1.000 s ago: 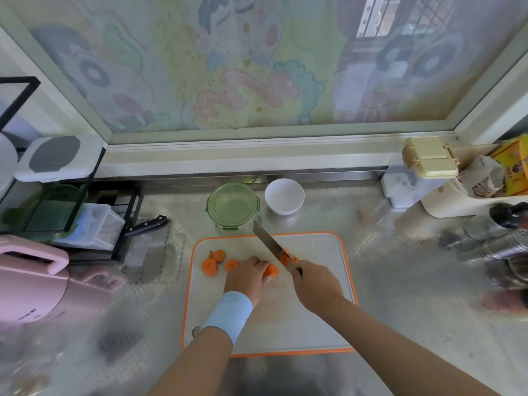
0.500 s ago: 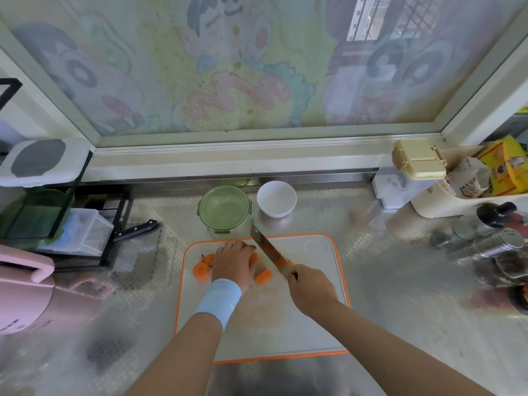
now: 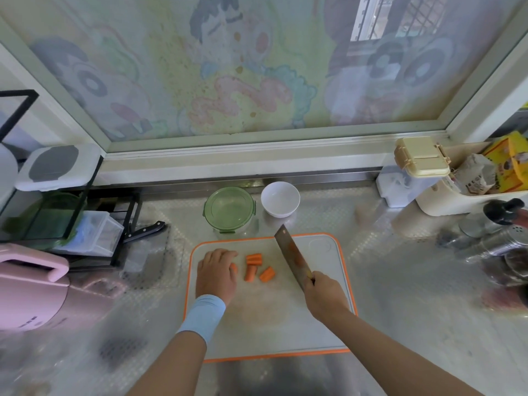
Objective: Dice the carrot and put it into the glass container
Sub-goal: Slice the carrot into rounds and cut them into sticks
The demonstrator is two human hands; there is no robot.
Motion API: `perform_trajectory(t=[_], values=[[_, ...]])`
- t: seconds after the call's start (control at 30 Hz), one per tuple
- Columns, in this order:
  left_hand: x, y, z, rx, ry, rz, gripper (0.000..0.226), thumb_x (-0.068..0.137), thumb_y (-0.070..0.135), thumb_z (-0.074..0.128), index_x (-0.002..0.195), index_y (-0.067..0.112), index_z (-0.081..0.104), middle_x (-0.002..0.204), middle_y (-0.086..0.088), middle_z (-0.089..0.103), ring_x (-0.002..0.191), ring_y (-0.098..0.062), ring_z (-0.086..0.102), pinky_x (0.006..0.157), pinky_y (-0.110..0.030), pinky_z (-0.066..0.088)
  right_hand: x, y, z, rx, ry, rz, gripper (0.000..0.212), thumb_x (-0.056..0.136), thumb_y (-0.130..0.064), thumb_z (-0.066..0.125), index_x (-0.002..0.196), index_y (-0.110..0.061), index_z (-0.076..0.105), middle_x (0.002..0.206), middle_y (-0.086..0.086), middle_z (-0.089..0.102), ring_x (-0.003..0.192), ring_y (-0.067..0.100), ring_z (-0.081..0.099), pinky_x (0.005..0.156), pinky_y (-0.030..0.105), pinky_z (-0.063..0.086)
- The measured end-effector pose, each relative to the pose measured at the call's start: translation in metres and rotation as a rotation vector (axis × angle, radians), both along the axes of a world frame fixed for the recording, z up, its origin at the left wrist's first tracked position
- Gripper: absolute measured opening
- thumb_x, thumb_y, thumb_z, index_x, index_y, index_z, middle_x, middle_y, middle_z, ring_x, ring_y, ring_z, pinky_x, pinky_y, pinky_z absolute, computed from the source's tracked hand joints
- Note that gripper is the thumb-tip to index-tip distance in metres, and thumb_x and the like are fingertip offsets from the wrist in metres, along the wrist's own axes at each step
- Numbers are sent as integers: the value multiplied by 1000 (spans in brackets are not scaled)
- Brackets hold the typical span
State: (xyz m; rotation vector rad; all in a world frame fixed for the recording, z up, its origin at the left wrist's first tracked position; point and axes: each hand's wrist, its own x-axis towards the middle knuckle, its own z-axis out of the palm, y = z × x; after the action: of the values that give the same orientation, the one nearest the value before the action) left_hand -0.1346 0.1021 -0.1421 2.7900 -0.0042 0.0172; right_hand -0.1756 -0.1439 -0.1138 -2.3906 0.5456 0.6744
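Holding the knife (image 3: pixel 291 252) aside, handle fully clasped, the right hand (image 3: pixel 323 292) clears room; the left hand (image 3: pixel 217 274) covers carrot (image 3: pixel 253 260) pieces, likely gathering them, its fingers' grip hidden.

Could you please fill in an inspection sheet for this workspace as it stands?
Surface: metal counter; orange-rimmed cutting board on it.
Job's things: three carrot pieces loose on the board; glass container behind it, green lid on.
Clutter: white bowl, black-handled knife, pink appliance, steel shaker.
Hands: right hand grips cleaver, blade right of the pieces, apart from them; left hand lies on the board, grip unclear.
Cables: nothing seen.
Surroundings: window with cartoon film.
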Motion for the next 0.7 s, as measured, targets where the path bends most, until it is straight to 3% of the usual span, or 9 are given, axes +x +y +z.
perform_trajectory(t=[0.13, 0.27, 0.43, 0.5, 0.6, 0.7], values=[[-9, 9, -1, -27, 84, -79, 37, 74, 5, 60, 109, 16, 65, 107, -2, 60, 103, -27, 54, 91, -39, 43, 6, -5, 3, -58, -22, 11, 21, 99, -30, 39, 85, -21, 52, 82, 1, 60, 72, 21, 58, 58, 32, 42], [-15, 13, -6, 76, 85, -192, 45, 62, 7, 67, 104, 21, 62, 101, 4, 57, 101, -23, 53, 90, -35, 37, 4, 5, 9, -73, -56, 68, 18, 99, -28, 39, 93, -20, 54, 85, 1, 62, 75, 22, 60, 58, 31, 42], [-12, 19, 0, 14, 38, -194, 31, 66, 4, 72, 84, 27, 61, 88, 6, 52, 86, -21, 55, 76, -32, 37, -7, 29, 15, -61, -95, 191, 21, 101, -33, 39, 87, -22, 51, 81, -1, 60, 71, 21, 59, 55, 31, 40], [-19, 18, 7, -69, 26, -227, 27, 73, 8, 72, 94, 23, 65, 95, 2, 55, 88, -23, 56, 76, -34, 44, -12, 37, 17, -34, -106, 227, 23, 101, -33, 39, 82, -24, 47, 77, -2, 59, 67, 19, 56, 51, 30, 37], [-39, 12, 13, -166, 114, -224, 40, 82, 14, 66, 121, 16, 59, 116, -3, 57, 99, -24, 58, 80, -33, 48, -17, 46, 19, -26, -100, 299, 22, 101, -33, 40, 82, -23, 48, 75, -3, 59, 63, 18, 55, 48, 29, 35], [-60, 13, 6, -225, 162, -235, 31, 80, 16, 64, 110, 19, 63, 109, 3, 59, 100, -18, 56, 84, -35, 51, -24, 51, 20, -34, -91, 366, 22, 100, -33, 40, 85, -22, 51, 74, -3, 58, 61, 18, 53, 48, 30, 34]])
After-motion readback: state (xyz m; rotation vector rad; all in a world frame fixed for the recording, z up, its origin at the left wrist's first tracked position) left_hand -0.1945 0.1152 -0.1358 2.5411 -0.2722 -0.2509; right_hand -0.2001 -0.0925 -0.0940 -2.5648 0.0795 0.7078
